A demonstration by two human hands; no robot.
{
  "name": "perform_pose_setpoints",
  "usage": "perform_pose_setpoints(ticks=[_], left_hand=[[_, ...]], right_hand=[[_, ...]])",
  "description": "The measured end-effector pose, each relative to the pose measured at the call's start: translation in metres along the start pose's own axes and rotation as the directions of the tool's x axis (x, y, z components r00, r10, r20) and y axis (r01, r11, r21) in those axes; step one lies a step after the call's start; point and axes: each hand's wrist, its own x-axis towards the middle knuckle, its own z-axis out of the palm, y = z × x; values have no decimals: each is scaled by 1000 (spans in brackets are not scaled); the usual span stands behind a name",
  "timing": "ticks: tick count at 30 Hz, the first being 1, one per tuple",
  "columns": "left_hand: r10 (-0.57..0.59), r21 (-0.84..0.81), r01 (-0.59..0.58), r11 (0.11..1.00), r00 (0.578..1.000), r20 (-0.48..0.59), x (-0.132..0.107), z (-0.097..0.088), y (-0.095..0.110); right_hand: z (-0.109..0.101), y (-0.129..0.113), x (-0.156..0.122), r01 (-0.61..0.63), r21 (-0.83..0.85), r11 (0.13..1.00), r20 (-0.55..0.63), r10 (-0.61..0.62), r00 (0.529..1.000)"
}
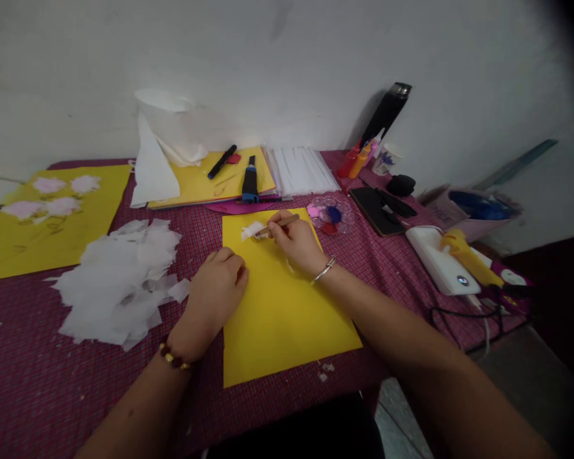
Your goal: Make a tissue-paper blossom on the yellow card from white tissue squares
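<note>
My right hand grips a thin brown stick with a dark tip, like a pen or brush. Its tip meets a small tuft of white tissue paper near the top of a yellow sheet. My left hand rests on the sheet's left edge, fingers curled in, with no object showing in it. Left of that hand lies a loose heap of white tissue pieces. A clear flower-shaped palette with pink, blue and red paint sits beyond the sheet's upper right corner.
Another yellow sheet with pale pink tissue flowers lies at the left. Behind are stacked coloured paper, a blue-black utility knife, a black marker and white strips. Paint bottles, a phone and a power bank stand right.
</note>
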Motion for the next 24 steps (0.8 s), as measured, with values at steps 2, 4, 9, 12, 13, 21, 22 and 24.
perform_pose_setpoints(ticks=[2,4,9,12,13,21,22,24], left_hand=[[6,5,-6,1000,1000,-3,0,1,-1],[9,14,-9,1000,1000,6,1,0,0],[-11,106,0,994,994,105,0,-10,11],[-5,194,-25,981,989,151,-4,-17,21],[-1,213,-33,977,988,157,-5,-18,23],[20,256,-54,965,991,132,-8,-14,23],[25,253,-57,966,991,129,-8,-14,23],[35,241,-65,968,991,127,-9,-14,23]], right_hand=[[0,1,2,6,-44,999,12,-6,1000],[-3,-1,6,19,-104,994,45,-14,999],[-8,-27,30,125,-365,923,236,-38,971],[0,-45,46,258,-501,826,390,-50,920],[3,-48,49,279,-535,797,416,-39,909],[-4,-45,54,109,-417,902,324,36,945],[-7,-43,54,70,-360,930,300,45,953],[-13,-39,55,-15,-255,967,247,80,966]])
